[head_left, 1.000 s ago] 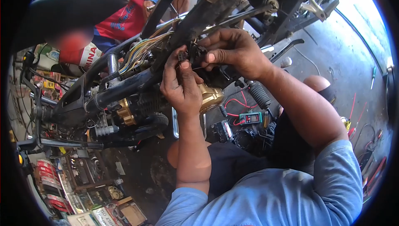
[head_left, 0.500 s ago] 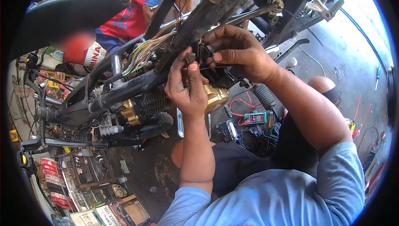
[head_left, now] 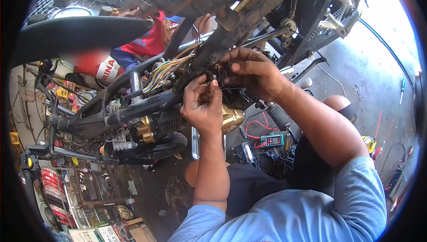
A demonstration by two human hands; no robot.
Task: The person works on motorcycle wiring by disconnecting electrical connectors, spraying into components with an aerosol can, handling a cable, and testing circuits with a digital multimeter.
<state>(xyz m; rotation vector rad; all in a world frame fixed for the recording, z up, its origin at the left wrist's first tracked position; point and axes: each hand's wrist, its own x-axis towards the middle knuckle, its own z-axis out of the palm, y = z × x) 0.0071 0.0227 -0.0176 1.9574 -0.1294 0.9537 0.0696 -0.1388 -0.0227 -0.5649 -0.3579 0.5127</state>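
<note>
Under the dark frame tube of a motorcycle (head_left: 155, 102), my left hand (head_left: 203, 104) pinches a small dark connector (head_left: 214, 78) between thumb and fingers. Close on its right, my right hand (head_left: 255, 74) has its fingers curled at a dark part under the frame; what they hold is hidden. A bundle of coloured wires (head_left: 167, 74) runs along the frame to the left of my hands. The gold engine cover (head_left: 232, 118) is just below them.
Beyond the frame is another person in a red shirt (head_left: 149, 42). On the floor lie a green multimeter (head_left: 271, 140) with red leads, a battery (head_left: 243, 152) and a screwdriver (head_left: 402, 90). Parts and packets (head_left: 55, 188) fill the lower left.
The view has shifted, with more of the seat area showing at the top. My left hand's connector has come closer to the dark part at my right hand, whose fingers have shifted.
</note>
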